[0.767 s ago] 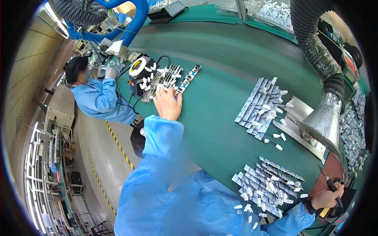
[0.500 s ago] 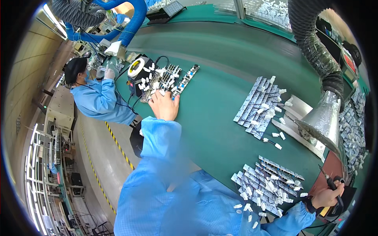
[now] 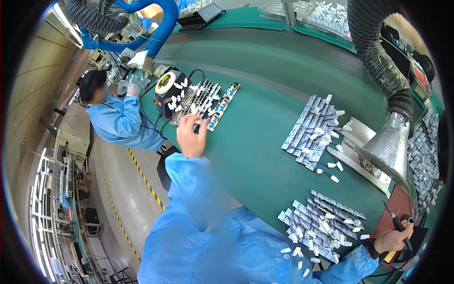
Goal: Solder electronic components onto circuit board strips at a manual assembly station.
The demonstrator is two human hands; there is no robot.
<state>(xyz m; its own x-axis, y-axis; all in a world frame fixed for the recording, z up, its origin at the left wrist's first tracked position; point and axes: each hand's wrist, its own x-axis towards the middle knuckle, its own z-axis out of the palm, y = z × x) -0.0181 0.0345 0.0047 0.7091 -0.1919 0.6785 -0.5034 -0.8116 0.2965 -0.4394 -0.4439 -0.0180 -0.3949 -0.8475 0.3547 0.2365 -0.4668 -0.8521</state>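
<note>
My left hand (image 3: 191, 141) is at the near edge of a group of narrow circuit boards (image 3: 195, 103) with white plug connectors and wires. Its thumb and fingers are curled toward each other around something small, partly white and dark, that I cannot make out. A separate board strip (image 3: 224, 106) lies just right of that group. At the lower right, my right hand (image 3: 391, 240) is closed on the dark handle of a soldering iron (image 3: 396, 219), whose thin tip points up and left.
Two more groups of wired boards lie on the green bench, one beside a metal plate (image 3: 360, 128), another nearer me (image 3: 321, 227). A fume duct (image 3: 395, 128) hangs at right. A tape roll (image 3: 165, 83) sits on a black box (image 3: 171, 94). A co-worker (image 3: 120, 113) is at left.
My left hand has drawn back toward me from over the boards, and its fingers have curled together. My right hand stays in place with the soldering iron.
</note>
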